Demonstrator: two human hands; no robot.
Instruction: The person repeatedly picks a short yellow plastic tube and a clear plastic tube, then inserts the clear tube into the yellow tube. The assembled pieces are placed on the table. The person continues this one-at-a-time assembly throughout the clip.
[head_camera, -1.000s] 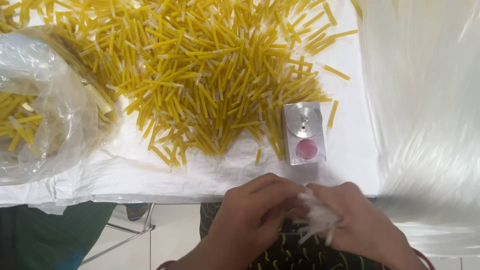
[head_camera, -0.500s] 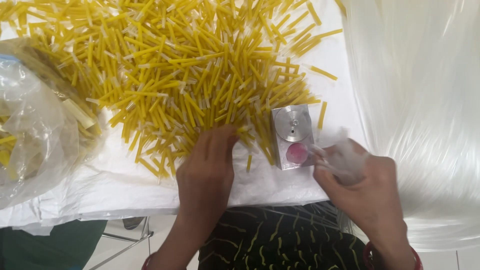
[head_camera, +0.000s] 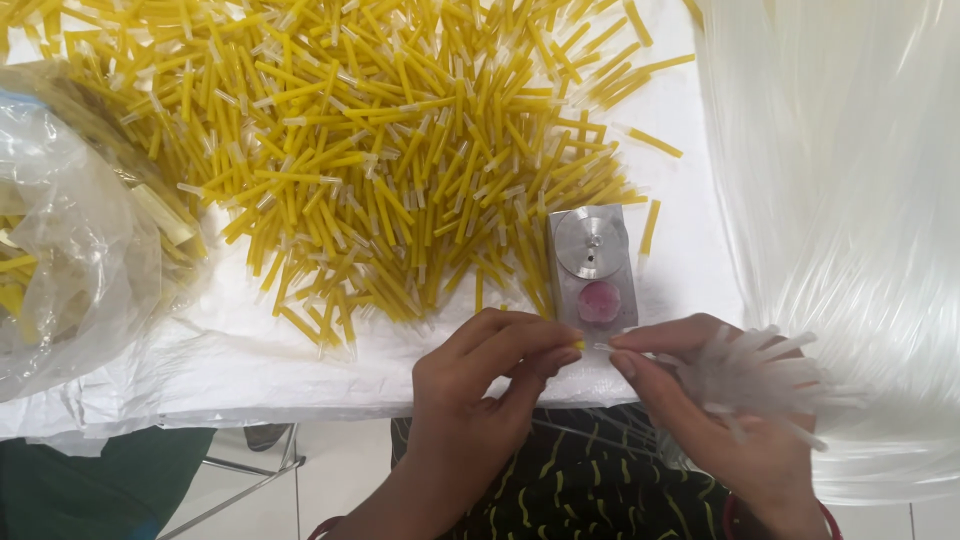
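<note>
Landmark for these notes: the small metal block (head_camera: 592, 268) with a round silver disc on top and a pink pad below, sitting on the white sheet (head_camera: 250, 370) at the near edge of the table.

Change since half a second ago: my left hand (head_camera: 480, 385) was lying flat on the yellow pile, just left of the block. It has now pulled back toward me and sits directly below the block's pink pad. Thumb and forefinger are pinched nearly shut on a single yellow stick (head_camera: 578, 344); only its tip shows past the fingertips, so I cannot tell how much is in the hand.

My right hand (head_camera: 720, 410) has come in from the right of the block to meet it. Forefinger and thumb are closed on one clear sleeve (head_camera: 640, 352), while the remaining fingers are curled around a loose bundle of clear sleeves (head_camera: 770, 370) fanning out to the right.

The two pinches are almost touching just under the block. I judge a stick has been picked and is being fed into a sleeve; whether it has entered yet is too small to tell.

Rest of scene: the heap of yellow sticks (head_camera: 400, 150) lies above and left of the block, many already tipped with clear sleeves. A clear plastic bag (head_camera: 70, 250) holding more sticks sits far left of it. A broad sheaf of clear sleeving (head_camera: 850, 200) lies right of it.
</note>
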